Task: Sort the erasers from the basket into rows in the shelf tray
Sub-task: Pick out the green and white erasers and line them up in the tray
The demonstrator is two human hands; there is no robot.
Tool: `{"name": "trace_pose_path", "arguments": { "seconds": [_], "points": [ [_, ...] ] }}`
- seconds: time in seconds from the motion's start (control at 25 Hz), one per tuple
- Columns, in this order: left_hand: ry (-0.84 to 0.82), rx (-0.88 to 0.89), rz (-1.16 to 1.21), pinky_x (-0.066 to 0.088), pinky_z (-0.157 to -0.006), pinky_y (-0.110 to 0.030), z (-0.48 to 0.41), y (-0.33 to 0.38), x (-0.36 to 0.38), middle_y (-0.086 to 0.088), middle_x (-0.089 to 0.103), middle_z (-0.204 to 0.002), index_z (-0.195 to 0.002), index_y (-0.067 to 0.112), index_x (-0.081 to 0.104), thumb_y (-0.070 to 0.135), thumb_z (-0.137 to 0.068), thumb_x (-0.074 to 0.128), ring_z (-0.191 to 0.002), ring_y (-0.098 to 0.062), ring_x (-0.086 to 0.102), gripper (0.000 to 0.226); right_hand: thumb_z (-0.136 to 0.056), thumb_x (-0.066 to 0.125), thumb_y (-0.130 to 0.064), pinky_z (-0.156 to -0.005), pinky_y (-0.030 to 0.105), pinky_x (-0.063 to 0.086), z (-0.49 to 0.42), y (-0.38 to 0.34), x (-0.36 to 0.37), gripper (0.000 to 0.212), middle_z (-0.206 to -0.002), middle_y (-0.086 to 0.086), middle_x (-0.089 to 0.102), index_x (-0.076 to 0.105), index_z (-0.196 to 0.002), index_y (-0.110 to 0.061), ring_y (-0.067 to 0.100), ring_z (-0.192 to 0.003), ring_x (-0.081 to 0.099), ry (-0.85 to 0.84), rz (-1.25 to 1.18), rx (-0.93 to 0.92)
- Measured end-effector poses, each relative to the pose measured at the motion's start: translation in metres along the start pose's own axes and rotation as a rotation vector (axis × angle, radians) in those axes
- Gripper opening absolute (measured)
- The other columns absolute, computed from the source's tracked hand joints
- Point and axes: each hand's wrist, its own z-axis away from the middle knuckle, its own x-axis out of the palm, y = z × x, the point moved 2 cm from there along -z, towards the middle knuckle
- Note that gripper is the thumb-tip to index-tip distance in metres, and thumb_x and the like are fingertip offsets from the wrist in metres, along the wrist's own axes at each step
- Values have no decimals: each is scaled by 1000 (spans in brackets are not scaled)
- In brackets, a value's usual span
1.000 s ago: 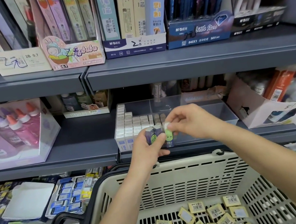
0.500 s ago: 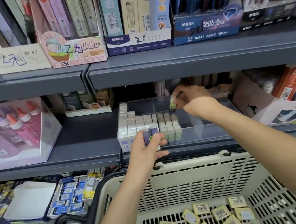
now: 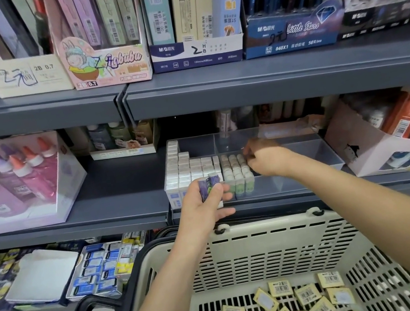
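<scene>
A clear shelf tray (image 3: pixel 306 166) stands on the middle shelf. Its left part holds rows of white erasers (image 3: pixel 187 168), with short rows of green erasers (image 3: pixel 236 174) beside them. My left hand (image 3: pixel 201 206) hovers at the tray's front edge, gripping two or three purple erasers (image 3: pixel 209 185) upright. My right hand (image 3: pixel 265 158) reaches into the tray, fingertips pinched at the far right end of the green rows; the green eraser under them is mostly hidden. Below, the beige basket (image 3: pixel 265 247) holds several flat yellow erasers (image 3: pixel 304 295).
The tray's right half is bare. A pink box of glue bottles (image 3: pixel 17 188) sits to the left and a cardboard box (image 3: pixel 372 146) to the right. The upper shelf edge (image 3: pixel 241 88) overhangs the tray. Blue eraser packs (image 3: pixel 101 272) lie on the lower shelf.
My right hand took a green eraser from beside my left hand, carried it back over the tray, then came down to the far end of the green rows. My left hand stayed put.
</scene>
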Motion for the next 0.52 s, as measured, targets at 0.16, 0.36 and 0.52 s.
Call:
{"name": "trace_pose_path", "arguments": {
  "seconds": [0.16, 0.36, 0.52],
  "points": [
    [-4, -3, 8, 55, -63, -24, 0, 0, -1, 0, 68, -93, -98, 17, 56, 14, -94, 51, -86, -9, 67, 7, -97, 36, -9, -79, 31, 55, -3, -3, -12, 25, -111, 19, 66, 57, -107, 2, 25, -97, 66, -204, -206, 149],
    [-2, 0, 14, 55, -62, -23, 1, 0, 0, -2, 67, -94, -98, 16, 56, 13, -94, 50, -86, -10, 66, 7, -101, 29, -18, -50, 19, 42, 7, -12, -8, 31, -100, 11, 71, 53, -110, 0, 17, -80, 68, -410, 3, 143],
    [-3, 1, 14, 55, -62, -23, 1, 0, 1, -2, 67, -95, -98, 17, 57, 13, -94, 51, -86, -10, 67, 8, -100, 33, -19, -47, 19, 40, 10, -12, -10, 30, -99, 10, 72, 57, -108, -2, 15, -79, 67, -398, -29, 118]
  ]
}}
